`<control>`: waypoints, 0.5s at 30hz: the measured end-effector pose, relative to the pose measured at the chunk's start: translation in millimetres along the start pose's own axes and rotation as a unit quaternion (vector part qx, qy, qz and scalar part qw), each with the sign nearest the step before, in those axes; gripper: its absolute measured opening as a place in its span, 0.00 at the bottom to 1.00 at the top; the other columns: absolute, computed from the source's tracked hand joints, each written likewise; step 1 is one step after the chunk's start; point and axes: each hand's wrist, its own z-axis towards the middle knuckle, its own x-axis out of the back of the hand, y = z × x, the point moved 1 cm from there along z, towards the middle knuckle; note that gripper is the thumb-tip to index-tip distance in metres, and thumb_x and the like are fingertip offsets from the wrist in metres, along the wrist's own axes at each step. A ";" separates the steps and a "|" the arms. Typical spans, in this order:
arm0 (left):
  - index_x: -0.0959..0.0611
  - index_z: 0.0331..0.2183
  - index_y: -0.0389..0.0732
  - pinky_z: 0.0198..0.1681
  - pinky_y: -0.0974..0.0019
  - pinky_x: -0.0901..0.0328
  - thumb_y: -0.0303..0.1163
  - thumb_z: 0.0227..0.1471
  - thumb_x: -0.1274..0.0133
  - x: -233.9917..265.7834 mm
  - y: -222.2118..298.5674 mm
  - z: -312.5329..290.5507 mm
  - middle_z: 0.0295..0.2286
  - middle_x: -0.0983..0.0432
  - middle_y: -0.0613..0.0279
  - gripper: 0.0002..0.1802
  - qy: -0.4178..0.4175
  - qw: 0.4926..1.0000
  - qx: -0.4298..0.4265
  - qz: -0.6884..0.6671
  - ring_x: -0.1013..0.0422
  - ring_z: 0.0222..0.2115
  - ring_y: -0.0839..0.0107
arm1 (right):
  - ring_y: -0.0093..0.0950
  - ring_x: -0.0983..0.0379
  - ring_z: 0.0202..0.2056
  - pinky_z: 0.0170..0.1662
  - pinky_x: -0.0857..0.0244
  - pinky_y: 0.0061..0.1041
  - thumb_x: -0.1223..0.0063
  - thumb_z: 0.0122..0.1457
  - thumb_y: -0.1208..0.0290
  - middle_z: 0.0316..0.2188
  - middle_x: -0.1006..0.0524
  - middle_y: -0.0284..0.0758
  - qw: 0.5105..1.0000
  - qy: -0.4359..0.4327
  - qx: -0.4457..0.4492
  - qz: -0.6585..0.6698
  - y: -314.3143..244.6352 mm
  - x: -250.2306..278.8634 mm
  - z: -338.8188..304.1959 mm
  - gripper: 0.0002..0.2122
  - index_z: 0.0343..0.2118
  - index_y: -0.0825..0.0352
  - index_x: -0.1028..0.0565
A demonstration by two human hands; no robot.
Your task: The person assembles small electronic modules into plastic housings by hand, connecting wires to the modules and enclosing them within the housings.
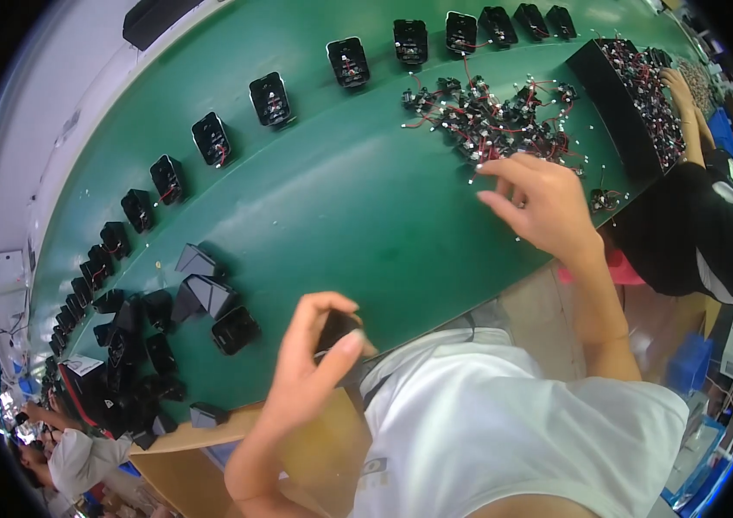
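My left hand [319,350] is closed around a small black plastic housing [338,328] near the table's front edge; the fingers cover part of it. To the right, my right hand [536,198] hovers by the near side of a pile of small black parts with red wires and white connectors [496,121]. Its thumb and forefinger are apart, and I see nothing between them. Left of my left hand, several empty-looking black housings [235,330] lie in a loose heap, some on their sides.
Housings with wired parts inside [271,99] form a curved row along the green table [323,207]. A black box [612,108] full of wired parts stands at the right, where another person's hand [677,86] reaches in. A cardboard box [185,475] sits below the table's front edge.
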 end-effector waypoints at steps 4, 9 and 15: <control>0.32 0.50 0.38 0.38 0.60 0.28 0.31 0.58 0.52 -11.7 2.6 14.4 0.38 0.30 0.53 0.19 -0.034 0.992 0.085 -0.083 0.27 0.35 0.66 | 0.33 0.26 0.24 0.27 0.33 0.31 0.37 0.52 0.71 0.23 0.24 0.32 0.997 -0.021 -0.014 -0.067 6.6 -23.2 3.7 0.08 0.35 0.64 0.22; 0.36 0.59 0.38 0.41 0.59 0.28 0.33 0.48 0.46 -0.8 -12.2 20.9 0.46 0.32 0.51 0.37 -0.031 0.982 0.086 -0.166 0.27 0.39 0.62 | 0.35 0.25 0.27 0.29 0.33 0.31 0.40 0.55 0.73 0.26 0.24 0.33 0.998 0.008 -0.002 -0.065 11.3 -29.9 1.1 0.07 0.35 0.65 0.24; 0.36 0.59 0.39 0.39 0.63 0.28 0.31 0.52 0.48 -3.9 -4.1 23.0 0.49 0.33 0.50 0.33 -0.051 0.989 0.056 -0.126 0.27 0.40 0.64 | 0.18 0.32 0.24 0.26 0.39 0.17 0.52 0.64 0.77 0.41 0.24 0.38 0.985 0.066 0.002 0.162 -18.6 -13.0 6.7 0.02 0.33 0.68 0.30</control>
